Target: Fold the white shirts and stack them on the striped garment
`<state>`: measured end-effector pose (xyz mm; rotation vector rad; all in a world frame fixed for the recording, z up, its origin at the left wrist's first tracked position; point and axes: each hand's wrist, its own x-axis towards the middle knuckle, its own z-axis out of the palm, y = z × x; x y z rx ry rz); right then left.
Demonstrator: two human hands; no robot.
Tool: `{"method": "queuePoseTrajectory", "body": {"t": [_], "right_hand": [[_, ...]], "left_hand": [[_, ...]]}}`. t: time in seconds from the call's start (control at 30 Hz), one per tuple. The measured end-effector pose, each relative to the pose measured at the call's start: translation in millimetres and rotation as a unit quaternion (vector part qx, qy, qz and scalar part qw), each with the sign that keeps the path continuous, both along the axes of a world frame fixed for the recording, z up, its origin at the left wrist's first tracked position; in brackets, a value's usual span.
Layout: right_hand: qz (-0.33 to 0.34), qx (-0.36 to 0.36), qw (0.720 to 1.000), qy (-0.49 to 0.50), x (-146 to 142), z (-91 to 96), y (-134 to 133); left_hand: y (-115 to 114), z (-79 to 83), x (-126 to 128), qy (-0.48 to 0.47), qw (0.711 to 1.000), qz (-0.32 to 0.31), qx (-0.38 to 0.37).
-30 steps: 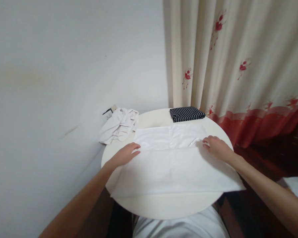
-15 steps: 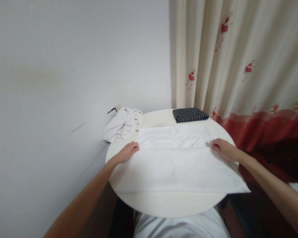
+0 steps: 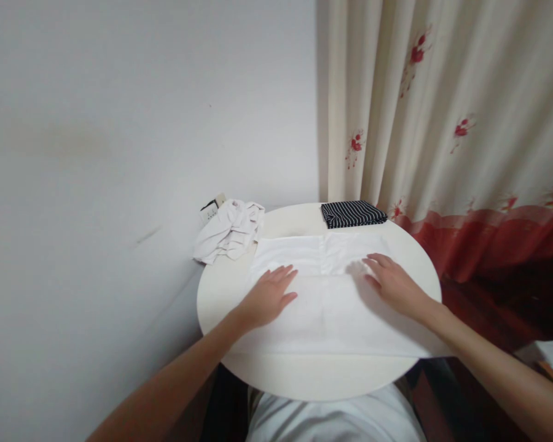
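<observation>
Cloth (image 3: 325, 319), white, folded, beneath both hands | left hand (image 3: 270, 298): palm down, fingers spread, grasping nothing, contact unclear | right hand (image 3: 393, 283): open, fingers loosely extended, grasping nothing, contact unclear | striped fabric (image 3: 353, 214), folded, beyond right hand | crumpled white fabric (image 3: 230, 232), beyond left hand, to its left | round table (image 3: 322, 379), white, under cloth and hands
</observation>
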<state>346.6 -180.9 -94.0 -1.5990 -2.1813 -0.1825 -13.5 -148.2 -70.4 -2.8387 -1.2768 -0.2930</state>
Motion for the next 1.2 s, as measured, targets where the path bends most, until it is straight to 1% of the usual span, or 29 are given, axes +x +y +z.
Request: {"method": "queuePoseTrajectory", "body": {"t": [0.07, 0.13, 0.2, 0.27, 0.33, 0.4, 0.57, 0.67, 0.73, 0.77, 0.83, 0.93, 1.0, 1.07, 1.13, 1.2], "right_hand": [[0.042, -0.003, 0.999, 0.010, -45.3, -2.5, -14.7], [0.079, -0.028, 0.996, 0.012, -83.9, -11.0, -27.8], [0.095, -0.057, 0.994, 0.017, -105.9, -22.1, -35.9], [0.089, -0.069, 0.993, 0.023, -108.0, -32.2, -39.3], [0.060, -0.061, 0.996, 0.024, -93.6, -39.1, -41.5], [0.017, -0.048, 0.999, 0.020, -69.1, -42.9, -45.8], [-0.084, -0.047, 0.995, -0.011, 1.8, -47.3, -63.8], [-0.116, -0.057, 0.992, -0.008, 37.1, -52.0, -71.7], [-0.120, -0.057, 0.991, 0.016, 54.1, -54.4, -77.2], [-0.115, -0.052, 0.991, 0.032, 60.3, -54.6, -81.0], [-0.088, -0.036, 0.993, 0.063, 68.6, -53.3, -91.7], [0.013, -0.034, 0.997, 0.070, 75.4, -51.1, -111.7], [0.075, -0.039, 0.995, 0.052, 80.2, -53.9, -121.7], [0.105, -0.027, 0.993, 0.041, 87.0, -60.3, -125.8], [0.112, -0.007, 0.993, 0.044, 94.6, -67.0, -125.0], [0.115, -0.006, 0.992, 0.053, 101.0, -70.0, -122.5]], "left_hand": [[-22.9, -11.3, 31.4, 0.022, 1.000, -0.015, -0.005], [-37.2, -25.1, 52.6, 0.024, 1.000, -0.001, 0.000], [-41.6, -36.5, 59.9, 0.018, 1.000, 0.011, 0.000], [-38.6, -43.0, 53.5, 0.008, 1.000, 0.005, -0.001], [-32.0, -45.4, 36.3, -0.001, 1.000, -0.004, 0.005], [-25.1, -46.1, 11.5, -0.006, 1.000, 0.001, 0.015], [-14.4, -51.7, -59.1, 0.005, 0.998, 0.051, 0.027], [-13.7, -54.3, -88.9, 0.010, 0.996, 0.089, 0.018], [-17.8, -51.9, -101.2, 0.006, 0.996, 0.091, 0.011], [-21.5, -49.3, -105.7, 0.000, 0.996, 0.083, 0.010], [-31.9, -42.1, -113.6, -0.007, 0.999, 0.047, 0.004], [-50.6, -31.1, -125.3, 0.009, 1.000, -0.025, -0.016], [-60.8, -26.0, -132.9, 0.019, 0.998, -0.056, -0.023], [-67.4, -22.6, -138.7, 0.012, 0.998, -0.059, -0.020], [-70.9, -20.3, -142.0, 0.000, 0.998, -0.052, -0.016], [-72.0, -18.6, -143.6, -0.010, 0.999, -0.049, -0.008]]}}
